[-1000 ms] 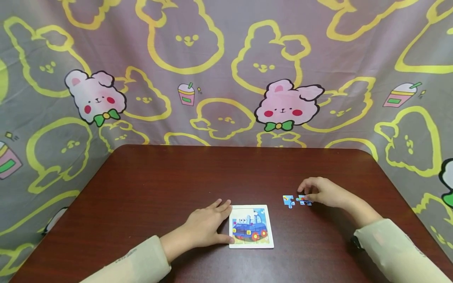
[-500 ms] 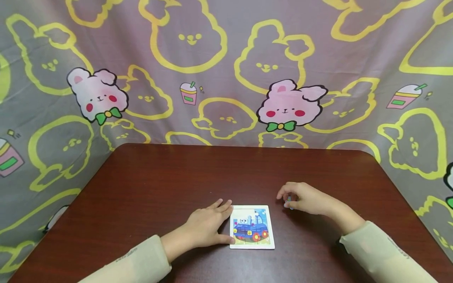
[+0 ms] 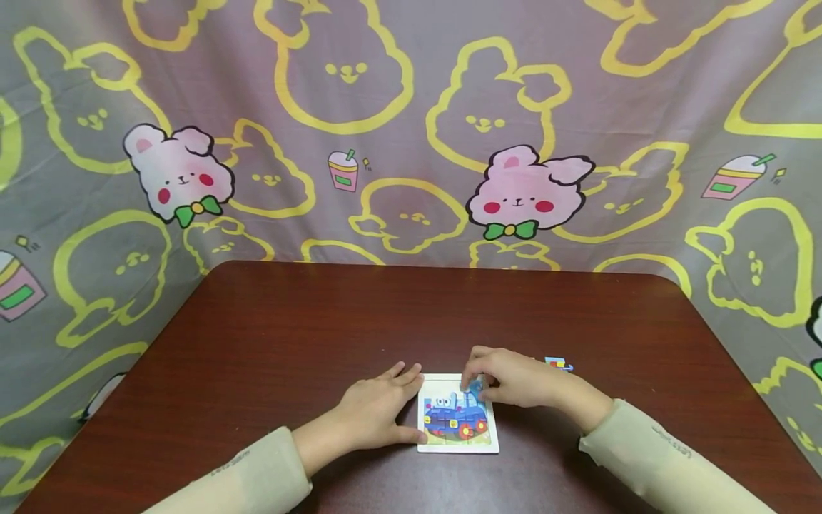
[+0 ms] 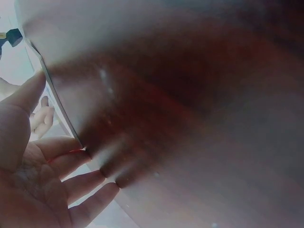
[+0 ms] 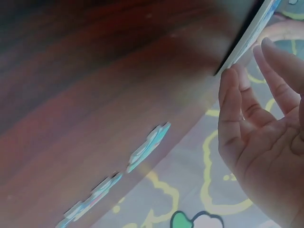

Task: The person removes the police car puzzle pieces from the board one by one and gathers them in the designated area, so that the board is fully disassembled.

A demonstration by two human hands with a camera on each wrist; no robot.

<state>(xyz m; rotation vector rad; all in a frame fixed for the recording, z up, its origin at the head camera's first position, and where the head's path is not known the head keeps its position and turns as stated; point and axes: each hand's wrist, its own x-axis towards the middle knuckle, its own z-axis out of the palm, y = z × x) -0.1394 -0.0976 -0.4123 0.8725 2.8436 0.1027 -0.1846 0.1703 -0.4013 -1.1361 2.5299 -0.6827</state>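
A square jigsaw puzzle in a white frame (image 3: 459, 448) lies on the table in the head view, its picture a blue car. A pale, piece-free area shows at its upper left. My left hand (image 3: 369, 410) lies flat with spread fingers, thumb and fingertips touching the frame's left edge. Over the upper right corner, my right hand (image 3: 516, 377) bends its fingers down onto the blue corner part. No loose piece shows between them in the right wrist view. Two loose jigsaw pieces (image 5: 149, 147) lie on the table there; in the head view one piece (image 3: 557, 363) shows behind my right wrist.
The dark red-brown table (image 3: 289, 321) extends behind and to both sides of the puzzle. A patterned curtain (image 3: 398, 86) with yellow outlines and pink rabbits stands along the table's back and sides.
My right hand has moved left from the loose pieces to the puzzle's upper right corner, and one piece shows again behind it. My left hand has stayed at the frame.
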